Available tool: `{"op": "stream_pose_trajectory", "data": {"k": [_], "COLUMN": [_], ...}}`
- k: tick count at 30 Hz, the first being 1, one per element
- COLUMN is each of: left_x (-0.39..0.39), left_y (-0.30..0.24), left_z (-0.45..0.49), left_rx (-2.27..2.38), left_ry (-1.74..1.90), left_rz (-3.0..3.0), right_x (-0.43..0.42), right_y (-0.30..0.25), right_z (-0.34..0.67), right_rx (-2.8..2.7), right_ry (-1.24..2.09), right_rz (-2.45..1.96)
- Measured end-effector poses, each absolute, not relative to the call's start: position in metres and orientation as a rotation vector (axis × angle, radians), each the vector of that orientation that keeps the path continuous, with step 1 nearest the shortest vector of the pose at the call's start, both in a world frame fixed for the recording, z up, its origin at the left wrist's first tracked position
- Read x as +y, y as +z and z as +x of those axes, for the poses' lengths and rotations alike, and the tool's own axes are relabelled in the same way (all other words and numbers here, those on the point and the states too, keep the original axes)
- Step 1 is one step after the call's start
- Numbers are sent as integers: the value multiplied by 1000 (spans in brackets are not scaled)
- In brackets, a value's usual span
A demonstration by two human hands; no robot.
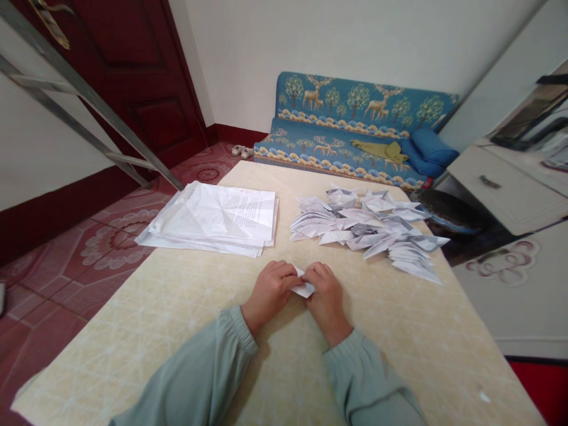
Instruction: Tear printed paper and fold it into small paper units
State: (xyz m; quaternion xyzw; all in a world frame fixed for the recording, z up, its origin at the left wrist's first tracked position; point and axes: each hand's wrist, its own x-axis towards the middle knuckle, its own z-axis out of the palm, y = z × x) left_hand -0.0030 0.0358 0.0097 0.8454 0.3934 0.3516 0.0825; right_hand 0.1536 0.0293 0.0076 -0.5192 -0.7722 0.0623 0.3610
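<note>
A small piece of folded white paper [304, 289] is pinched between my two hands, just above the middle of the table. My left hand [274, 291] grips its left side with the fingers curled over it. On the other side, my right hand [325, 296] holds the right end, fingers closed. Much of the paper is hidden behind the fingers. Beyond my left hand lies a stack of creased printed sheets [217, 216]. Past my right hand spreads a pile of folded paper pieces [368, 225], pointed in shape, some nested in rows.
The table [133, 331] has a pale yellow patterned cover. Behind it stands a blue sofa [355, 124] with a yellow-green cloth [381, 150]. A metal ladder [97, 106] leans at the left. A white cabinet [510, 183] and a dark round pan [450, 210] are at the right.
</note>
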Motion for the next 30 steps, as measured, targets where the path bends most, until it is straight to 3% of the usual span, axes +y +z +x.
{"op": "stream_pose_trajectory", "data": {"k": [8,30], "left_x": [22,18], "left_y": [9,19], "left_z": [-10,-17], "left_rx": [1243,1391], "left_ry": [773,752], "left_rz": [2391,2347], "right_x": [11,8], "right_y": [4,12], "right_z": [170,163], "right_rx": [-2103,-2168], "right_ry": [427,226], "right_rz": [-1170,-1411]}}
